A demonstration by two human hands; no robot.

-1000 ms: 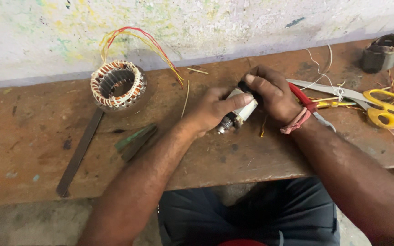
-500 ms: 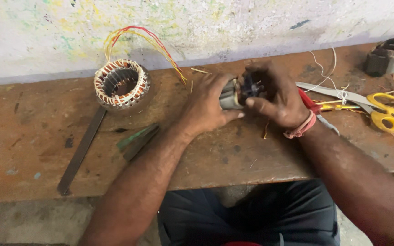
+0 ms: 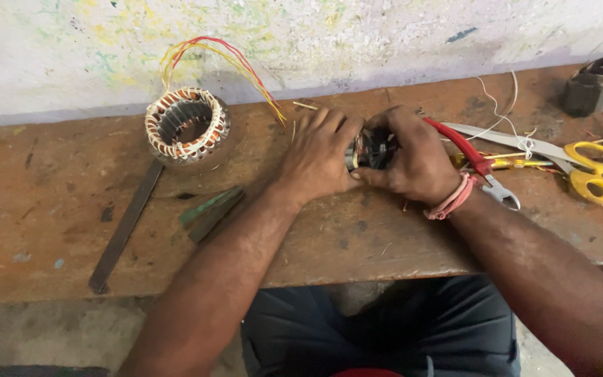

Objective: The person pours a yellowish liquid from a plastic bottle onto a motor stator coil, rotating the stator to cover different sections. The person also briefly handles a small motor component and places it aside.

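Hands, left hand and right hand, clasp small motor part.

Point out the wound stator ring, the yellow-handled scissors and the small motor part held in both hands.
wound stator ring (image 3: 187, 129): head view, on its copper-wound rim.
yellow-handled scissors (image 3: 598, 171): head view, on a yellow handle loop.
small motor part (image 3: 370, 151): head view, on the dark middle between the hands.
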